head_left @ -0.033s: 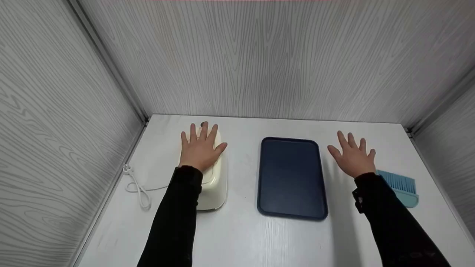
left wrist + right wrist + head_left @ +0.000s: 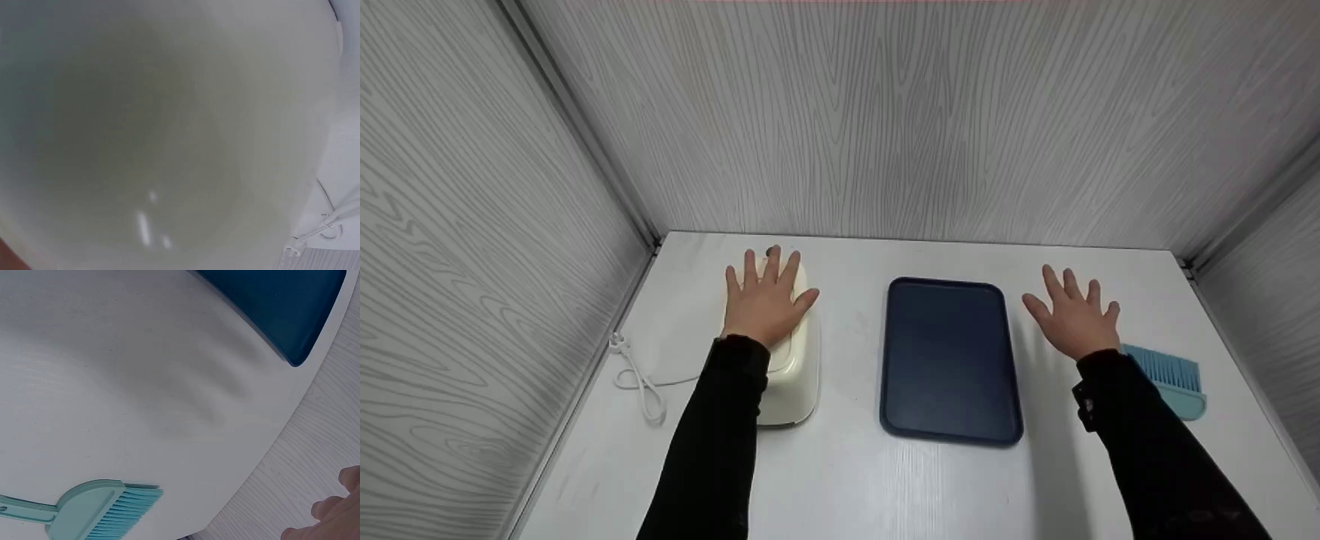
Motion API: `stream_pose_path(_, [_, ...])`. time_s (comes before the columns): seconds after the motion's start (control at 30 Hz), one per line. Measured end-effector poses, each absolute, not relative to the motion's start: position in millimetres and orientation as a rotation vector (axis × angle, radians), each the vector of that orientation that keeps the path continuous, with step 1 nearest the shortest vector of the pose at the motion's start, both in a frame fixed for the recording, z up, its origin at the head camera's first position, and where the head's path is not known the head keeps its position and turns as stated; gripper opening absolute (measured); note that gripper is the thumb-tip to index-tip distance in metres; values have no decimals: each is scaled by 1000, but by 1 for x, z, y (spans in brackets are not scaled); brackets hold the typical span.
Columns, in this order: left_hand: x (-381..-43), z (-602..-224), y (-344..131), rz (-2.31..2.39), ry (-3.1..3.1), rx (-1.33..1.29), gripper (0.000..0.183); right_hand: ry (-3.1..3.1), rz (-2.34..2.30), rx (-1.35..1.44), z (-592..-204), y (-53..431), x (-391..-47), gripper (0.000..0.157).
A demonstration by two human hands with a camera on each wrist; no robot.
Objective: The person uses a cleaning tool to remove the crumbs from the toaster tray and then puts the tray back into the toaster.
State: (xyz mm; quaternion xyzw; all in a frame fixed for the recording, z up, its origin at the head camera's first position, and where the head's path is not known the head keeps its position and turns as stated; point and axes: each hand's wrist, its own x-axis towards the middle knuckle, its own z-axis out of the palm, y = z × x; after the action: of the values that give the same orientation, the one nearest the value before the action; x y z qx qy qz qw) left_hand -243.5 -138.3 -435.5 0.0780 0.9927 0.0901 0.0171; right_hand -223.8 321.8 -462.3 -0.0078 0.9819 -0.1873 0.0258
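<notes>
My left hand is held palm down with fingers spread over a cream-coloured electric appliance. Whether it touches the top cannot be told; the hand and sleeve hide much of the appliance. In the left wrist view the smooth pale body fills most of the picture. My right hand hovers with spread fingers above the table, holding nothing. A light blue brush lies beside and partly behind the right sleeve; its green-blue handle shows in the right wrist view. Between the hands lies a dark blue rectangular tray.
A white power cord with a plug lies looped on the white table, left of the appliance. Grey wood-grain panels stand behind the table and along both sides.
</notes>
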Motion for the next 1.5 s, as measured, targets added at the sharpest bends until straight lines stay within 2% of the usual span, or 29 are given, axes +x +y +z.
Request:
stream_pose_path(0.4, [-242,-432,-139,276,3090,241,77,3058,-557,-29,-458,324,-219,77])
stream_pose_path(1.07, [-239,-429,-158,393,3079,210,78,3064,-608,-48,-456,324,-215,80])
stream_pose_path(1.5, [-230,-439,-184,651,3020,35,75,3081,-635,-109,-459,308,-214,79])
